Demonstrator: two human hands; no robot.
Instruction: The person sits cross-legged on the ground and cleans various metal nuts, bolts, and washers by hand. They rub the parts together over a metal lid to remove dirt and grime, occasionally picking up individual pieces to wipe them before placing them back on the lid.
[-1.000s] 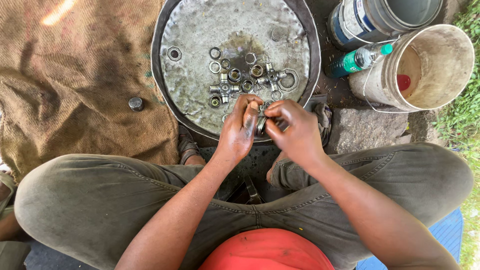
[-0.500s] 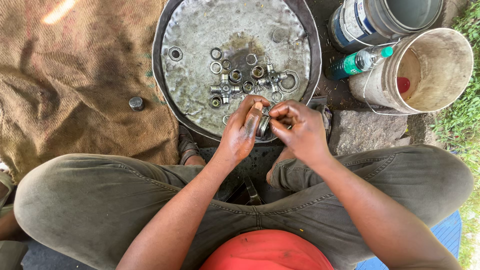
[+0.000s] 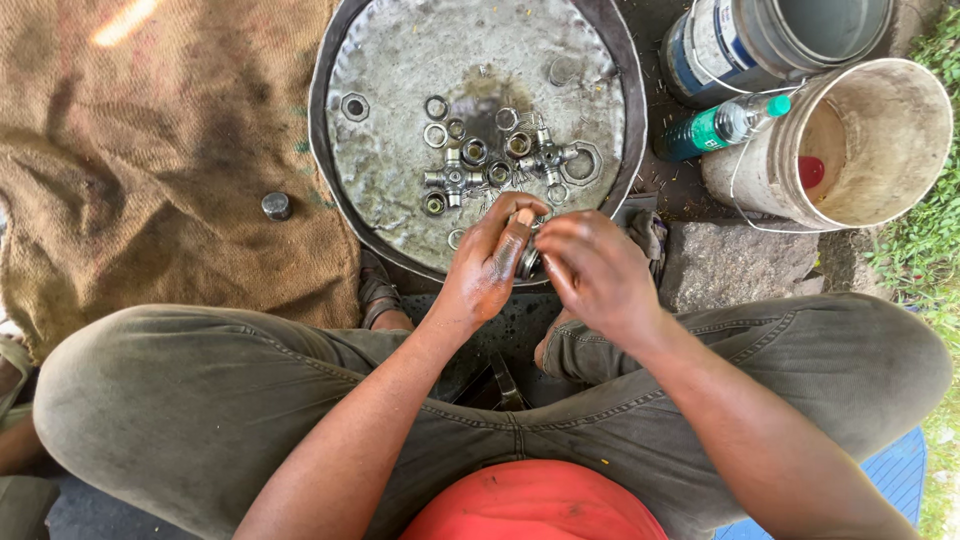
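Note:
My left hand [image 3: 490, 265] and my right hand [image 3: 595, 270] meet over the near rim of a round metal pan [image 3: 395, 75]. Between them they grip a small round metal bearing cup [image 3: 527, 260], mostly hidden by the fingers. The left thumb lies along its top, the right fingers press it from the other side. In the pan lie several metal rings, bearing cups [image 3: 474, 151] and two cross-shaped metal joints [image 3: 452, 179], wet and greasy. I sit cross-legged in olive trousers [image 3: 200, 390].
Brown sacking [image 3: 130, 170] covers the ground at left, with one metal cap [image 3: 275, 205] on it. A cream bucket [image 3: 880, 140], a grey-blue can [image 3: 770, 40] and a green bottle [image 3: 715, 127] stand at upper right. A flat stone [image 3: 730, 265] lies by my right knee.
Both hands have shifted slightly toward me and to the right while turning the small metal part between the fingers. The pan and its parts have not moved.

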